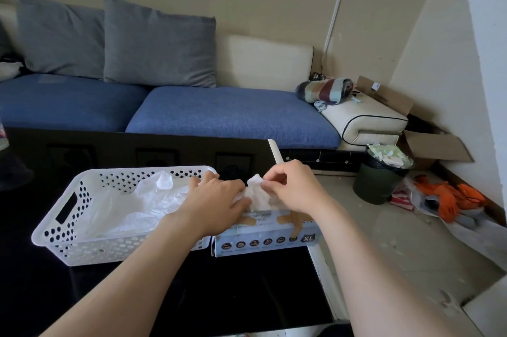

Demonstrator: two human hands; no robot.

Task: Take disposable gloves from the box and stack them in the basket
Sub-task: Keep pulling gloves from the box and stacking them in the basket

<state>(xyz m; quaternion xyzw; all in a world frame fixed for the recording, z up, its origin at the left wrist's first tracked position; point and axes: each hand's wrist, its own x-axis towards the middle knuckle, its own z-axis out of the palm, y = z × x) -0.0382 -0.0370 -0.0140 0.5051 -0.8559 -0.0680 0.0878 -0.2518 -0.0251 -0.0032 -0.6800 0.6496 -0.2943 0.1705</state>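
Right grip (pixel 293 188) pinching crinkled glove (pixel 256 195) | left grip (pixel 216 196) unclear | cardboard box (pixel 263 243) | perforated basket (pixel 55 229)

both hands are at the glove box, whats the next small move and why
Probably lift the right hand so the white glove pinched in its fingers slides free of the glove box, while the left hand holds the box down. The glove is only partly out, and the white basket to the left already holds others.
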